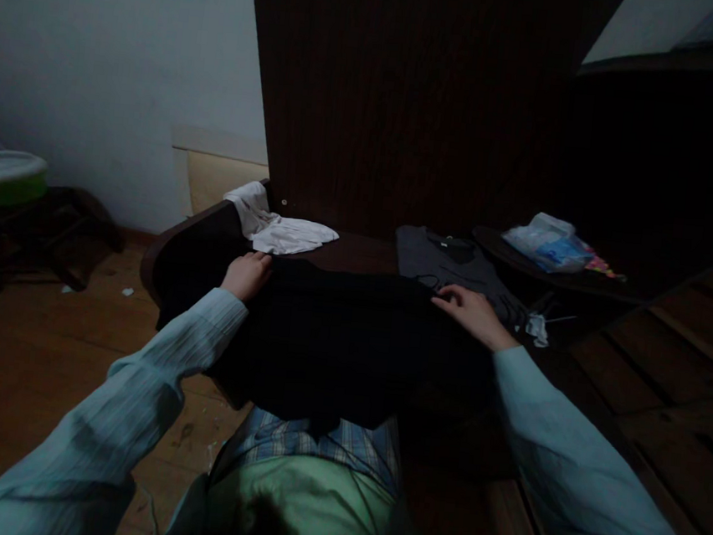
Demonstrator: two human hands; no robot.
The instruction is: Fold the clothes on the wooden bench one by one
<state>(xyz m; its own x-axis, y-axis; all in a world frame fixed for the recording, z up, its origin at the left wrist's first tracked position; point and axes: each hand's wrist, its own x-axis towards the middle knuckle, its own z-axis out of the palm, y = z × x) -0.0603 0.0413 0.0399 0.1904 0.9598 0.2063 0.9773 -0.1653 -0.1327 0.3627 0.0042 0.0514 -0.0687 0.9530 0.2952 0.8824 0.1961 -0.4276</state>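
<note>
A black garment (337,333) is spread wide in front of me, its lower edge hanging near my lap; its exact kind is lost in the dark. My left hand (247,275) grips its upper left part, fingers curled over the cloth. At the upper right, my right hand (469,312) pinches the same garment between thumb and fingers. Just beyond the right hand lies a folded dark grey shirt (442,259). A white cloth (287,234) is crumpled behind the left hand, partly draped over the seat's arm.
The dark wooden bench (358,252) has a curved armrest (172,254) on the left. On a round dark stool (491,243) at right rests a blue-and-white plastic package (548,242). A green-rimmed basin (2,180) sits at far left. Wooden slats (696,334) lie at right.
</note>
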